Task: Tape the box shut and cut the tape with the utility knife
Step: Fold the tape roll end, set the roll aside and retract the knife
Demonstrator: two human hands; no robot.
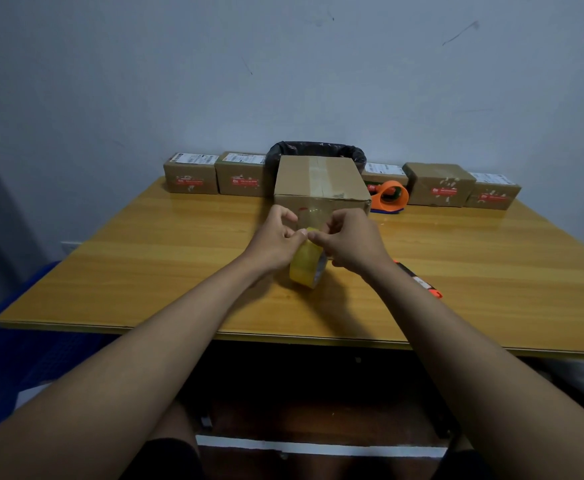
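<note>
Both hands are on the tape roll (308, 268), held on edge just above the wooden table (145, 258), right in front of the box (320, 181); left hand (276, 242) has fingers curled, thumb and forefinger pinching at the top of the roll; right hand (349, 242) pinches the same spot from the other side; looks like picking the free end loose, so the step in hand is starting the tape, not yet laying it. A clear strip already seems to run down the box's near face and top seam; hard to tell how fresh. Next move, my read: peel enough tail, stick it on the near face, pull over the seam. Utility knife (418, 280) lies on the table by the right forearm, untouched. Roll is glossy translucent yellow, cylindrical; box is matte brown corrugated card; tabletop is smooth and reflective; orange dispenser (392, 197) sits beside the box.
</note>
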